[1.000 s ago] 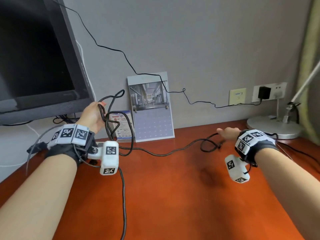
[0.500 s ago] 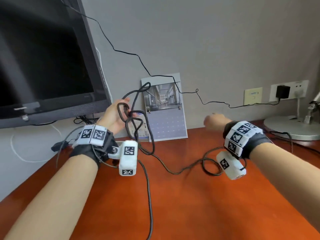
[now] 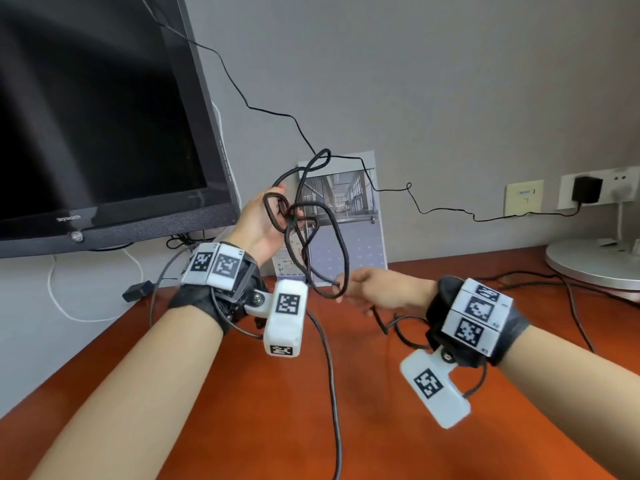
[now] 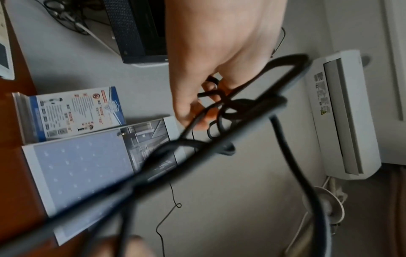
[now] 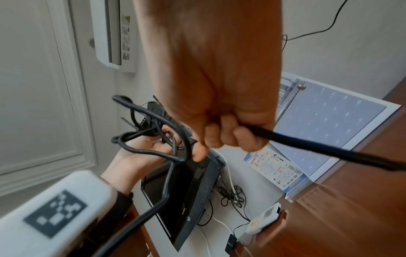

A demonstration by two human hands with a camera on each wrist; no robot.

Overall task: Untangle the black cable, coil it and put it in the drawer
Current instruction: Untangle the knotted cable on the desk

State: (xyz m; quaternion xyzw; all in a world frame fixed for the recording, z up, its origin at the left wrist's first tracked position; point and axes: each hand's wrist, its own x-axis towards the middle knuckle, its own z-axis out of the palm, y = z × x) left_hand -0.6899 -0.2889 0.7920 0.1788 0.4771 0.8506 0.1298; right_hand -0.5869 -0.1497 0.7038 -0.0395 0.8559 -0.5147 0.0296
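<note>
The black cable hangs in several tangled loops from my raised left hand, whose fingers curl round the bunch in front of the calendar. My right hand sits just below and to the right, gripping the bottom of the biggest loop. In the right wrist view the right hand has its fingers curled round the cable, with the left hand behind holding the knot. The left wrist view shows the cable crossing the fingers. One length trails down over the desk. No drawer is in view.
A black TV stands at the back left. A calendar stand and a leaflet lean on the wall behind the hands. A thin wire runs to a wall charger. A lamp base sits far right.
My right hand has come left from the desk's right side, up to the left hand, carrying cable with it. The left hand has risen slightly with its loops.
</note>
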